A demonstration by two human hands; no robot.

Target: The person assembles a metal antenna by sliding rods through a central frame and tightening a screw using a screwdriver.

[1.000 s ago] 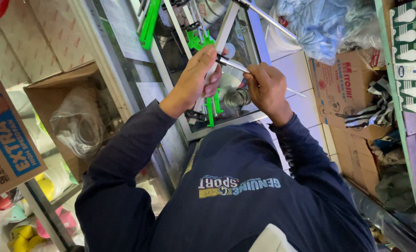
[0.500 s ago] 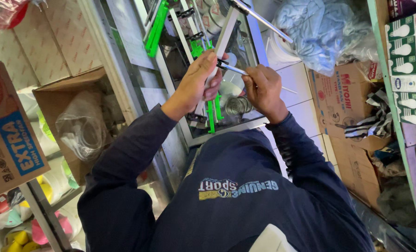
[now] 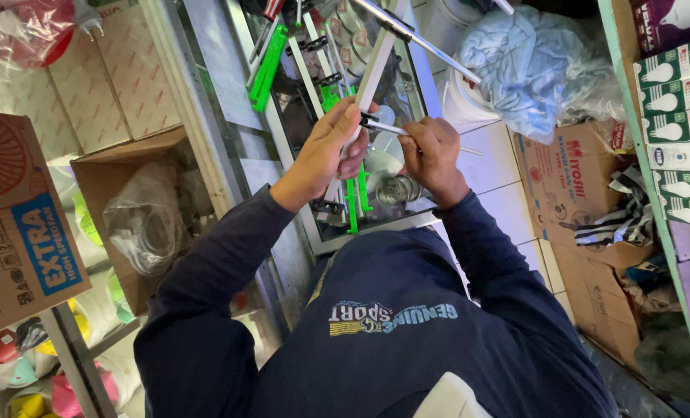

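My left hand [image 3: 323, 155] is closed around a long white strip [image 3: 379, 60] that slants up and away from me. My right hand [image 3: 434, 153] pinches a thin tool with a black tip [image 3: 377, 123], and that tip touches the strip just beside my left thumb. Both hands are over a glass-topped counter [image 3: 376, 223]. Under the glass, green-handled tools [image 3: 355, 203] and a small round metal piece [image 3: 397, 190] lie right below my hands. My dark blue sleeves reach up from the bottom of the view.
A grey metal rod [image 3: 422, 39] crosses above the strip. A blue plastic bag [image 3: 532, 66] sits on white buckets at the upper right. Cardboard boxes [image 3: 573, 182] and stacked bulb cartons [image 3: 674, 116] fill the right. An open box holding a clear bag [image 3: 140, 220] stands left.
Both hands keep their hold on the strip and the tool. They sit slightly lower and further left in the view, and the surroundings have shifted as my head moved.
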